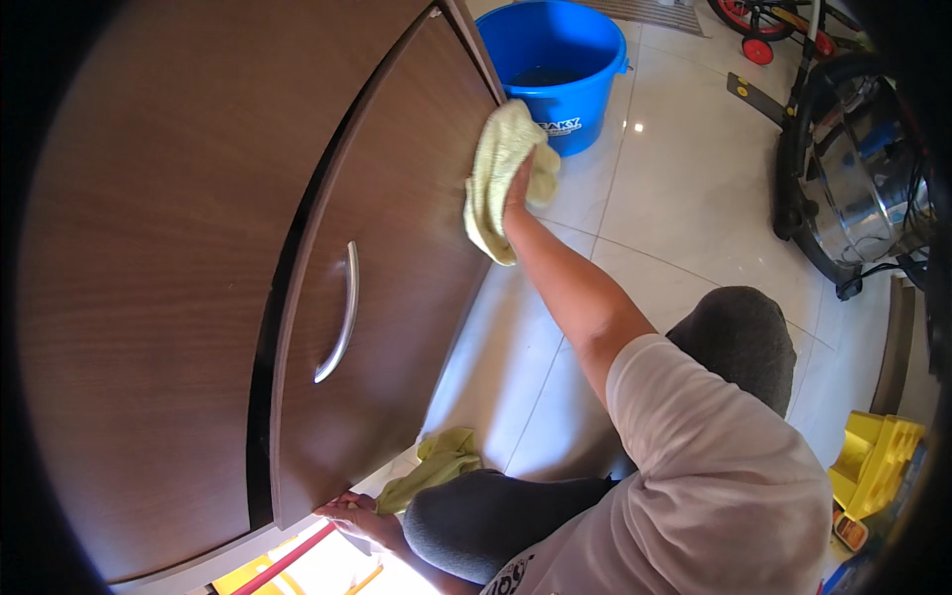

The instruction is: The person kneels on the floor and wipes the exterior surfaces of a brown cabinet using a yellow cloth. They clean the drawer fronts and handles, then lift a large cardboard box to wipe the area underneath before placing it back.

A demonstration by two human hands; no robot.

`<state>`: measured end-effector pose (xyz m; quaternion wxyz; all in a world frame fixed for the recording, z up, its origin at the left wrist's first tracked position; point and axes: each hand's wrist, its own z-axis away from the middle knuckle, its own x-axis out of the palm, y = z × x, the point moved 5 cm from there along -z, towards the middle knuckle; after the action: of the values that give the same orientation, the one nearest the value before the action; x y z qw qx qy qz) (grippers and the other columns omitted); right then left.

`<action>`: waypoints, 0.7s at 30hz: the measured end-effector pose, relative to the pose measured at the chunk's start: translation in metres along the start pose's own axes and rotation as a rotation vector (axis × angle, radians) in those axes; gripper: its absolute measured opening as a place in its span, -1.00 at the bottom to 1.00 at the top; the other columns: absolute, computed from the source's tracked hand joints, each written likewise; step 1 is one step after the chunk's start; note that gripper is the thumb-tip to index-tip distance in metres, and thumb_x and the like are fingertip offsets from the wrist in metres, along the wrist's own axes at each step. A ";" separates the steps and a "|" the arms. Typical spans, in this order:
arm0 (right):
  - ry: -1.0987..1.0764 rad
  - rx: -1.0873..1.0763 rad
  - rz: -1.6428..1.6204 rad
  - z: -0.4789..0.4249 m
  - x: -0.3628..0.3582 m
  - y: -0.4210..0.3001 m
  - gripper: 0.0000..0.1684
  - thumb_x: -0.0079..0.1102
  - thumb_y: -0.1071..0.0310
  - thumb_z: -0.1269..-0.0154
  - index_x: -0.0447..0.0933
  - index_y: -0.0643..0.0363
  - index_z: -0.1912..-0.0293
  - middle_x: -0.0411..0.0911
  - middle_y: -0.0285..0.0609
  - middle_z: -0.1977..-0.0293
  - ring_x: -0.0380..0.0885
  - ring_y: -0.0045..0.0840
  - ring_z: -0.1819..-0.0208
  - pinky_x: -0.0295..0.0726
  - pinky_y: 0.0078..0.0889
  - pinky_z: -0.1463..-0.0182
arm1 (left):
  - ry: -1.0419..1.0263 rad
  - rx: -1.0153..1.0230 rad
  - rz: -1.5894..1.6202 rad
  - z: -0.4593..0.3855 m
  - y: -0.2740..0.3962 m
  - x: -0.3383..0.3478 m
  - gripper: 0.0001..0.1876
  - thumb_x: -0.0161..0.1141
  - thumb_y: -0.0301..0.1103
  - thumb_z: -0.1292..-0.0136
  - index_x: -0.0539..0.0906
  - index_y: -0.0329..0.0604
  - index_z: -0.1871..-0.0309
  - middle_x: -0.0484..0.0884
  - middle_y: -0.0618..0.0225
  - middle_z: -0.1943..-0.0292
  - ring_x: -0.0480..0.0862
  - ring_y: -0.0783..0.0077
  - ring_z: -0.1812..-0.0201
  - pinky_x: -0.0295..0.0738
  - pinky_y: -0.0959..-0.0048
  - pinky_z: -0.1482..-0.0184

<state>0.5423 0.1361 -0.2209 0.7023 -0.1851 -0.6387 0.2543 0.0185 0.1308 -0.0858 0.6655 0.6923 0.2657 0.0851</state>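
Note:
A pale yellow cloth (500, 167) is in my right hand (520, 182), which presses it to the far edge of a brown wood-grain cabinet drawer front (401, 297) with a curved metal handle (346, 312). My left hand (361, 517) is low at the near bottom corner of that front, its fingers at the edge. A second yellow-green cloth (431, 468) hangs or lies beside it; whether the left fingers hold this cloth is not clear. My left wrist is partly behind my knee.
Just past the cabinet stands a blue bucket (587, 97) with dark liquid inside. A steel-bodied vacuum cleaner (848, 178) and a small bicycle's wheel (757, 50) are at the right. Yellow plastic bins (874, 461) sit at lower right; a red pole (286, 558) is at the bottom.

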 end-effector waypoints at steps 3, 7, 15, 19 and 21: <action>-0.017 0.120 0.033 -0.063 -0.090 0.047 -0.45 -0.29 -0.10 -0.32 0.27 0.05 -0.12 0.39 -0.19 0.07 0.42 -0.42 0.09 0.44 -0.34 0.04 | -0.081 -0.007 0.045 -0.005 -0.011 0.017 -0.34 -0.29 0.39 -0.13 0.40 -0.07 0.60 0.20 0.50 0.81 0.15 0.67 0.81 -0.01 0.65 0.76; -0.011 0.631 0.240 -0.054 -0.102 0.057 -0.45 -0.36 -0.09 -0.32 0.30 0.03 -0.10 0.41 -0.21 0.05 0.43 -0.39 0.08 0.42 -0.33 0.00 | -0.161 -0.044 -0.015 0.001 0.000 0.007 -0.38 -0.36 0.37 -0.17 0.25 -0.05 0.55 0.16 0.54 0.77 0.12 0.70 0.78 0.02 0.72 0.72; 0.262 0.499 -0.017 0.101 -0.113 0.092 -0.48 -0.37 -0.10 -0.31 0.36 0.01 -0.02 0.43 -0.27 0.10 0.43 -0.44 0.08 0.39 -0.36 -0.04 | -0.281 -0.129 -0.003 0.001 0.000 0.006 -0.41 -0.24 0.38 -0.10 0.38 -0.02 0.39 0.27 0.55 0.68 0.17 0.72 0.75 0.04 0.69 0.72; 0.252 0.787 -0.204 0.220 -0.117 0.111 -0.47 -0.40 -0.16 -0.30 0.40 -0.05 0.06 0.47 -0.30 0.18 0.44 -0.48 0.14 0.40 -0.39 -0.01 | -0.407 -0.162 0.081 0.001 -0.001 0.012 -0.43 -0.20 0.37 -0.08 0.38 0.00 0.38 0.30 0.57 0.64 0.17 0.73 0.74 0.04 0.69 0.71; 0.296 0.914 -0.071 0.265 -0.116 0.108 -0.45 -0.44 -0.16 -0.30 0.41 -0.02 0.07 0.47 -0.29 0.17 0.44 -0.47 0.14 0.40 -0.40 -0.01 | -0.375 -0.166 0.109 -0.003 -0.006 0.009 -0.44 -0.20 0.36 -0.10 0.38 -0.01 0.41 0.29 0.57 0.65 0.14 0.73 0.76 0.02 0.69 0.72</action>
<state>0.2601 0.1369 -0.3466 0.8033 0.1303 -0.3606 0.4558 0.0236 0.1373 -0.0930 0.7524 0.6523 0.0913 0.0121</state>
